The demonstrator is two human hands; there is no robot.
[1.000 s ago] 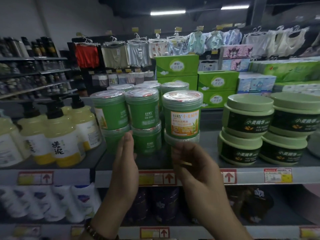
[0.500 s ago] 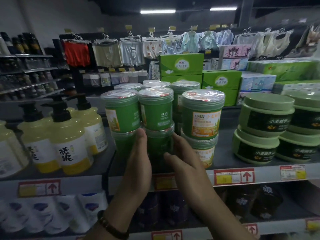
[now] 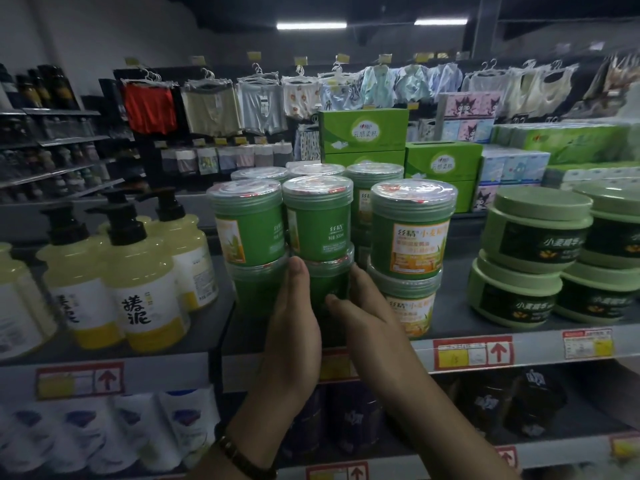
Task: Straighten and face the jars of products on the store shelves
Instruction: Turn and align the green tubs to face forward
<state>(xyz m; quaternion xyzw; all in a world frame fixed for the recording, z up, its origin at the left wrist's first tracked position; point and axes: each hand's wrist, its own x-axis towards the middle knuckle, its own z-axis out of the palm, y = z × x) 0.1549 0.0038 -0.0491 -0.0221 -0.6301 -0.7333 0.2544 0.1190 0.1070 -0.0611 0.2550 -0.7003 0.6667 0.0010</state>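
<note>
Counting six green jars (image 3: 412,230) in three front stacks of two, four pale tubs (image 3: 533,237) right of them, on a grey shelf (image 3: 453,306) in a dim store. Pressing the lower middle jar (image 3: 327,278) between both hands: left hand (image 3: 294,327) flat, fingers straight, on its left side; right hand (image 3: 367,317) cupping its right side, thumb across the front.

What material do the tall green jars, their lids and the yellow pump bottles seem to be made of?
Tall green jars: probably plastic, opaque green, with a glossy printed label that catches light. Their lids: clear glossy plastic, likely; red and white marks show through. Yellow pump bottles: translucent plastic, it seems, since the yellow content shows through; black pumps look like matte plastic.
</note>
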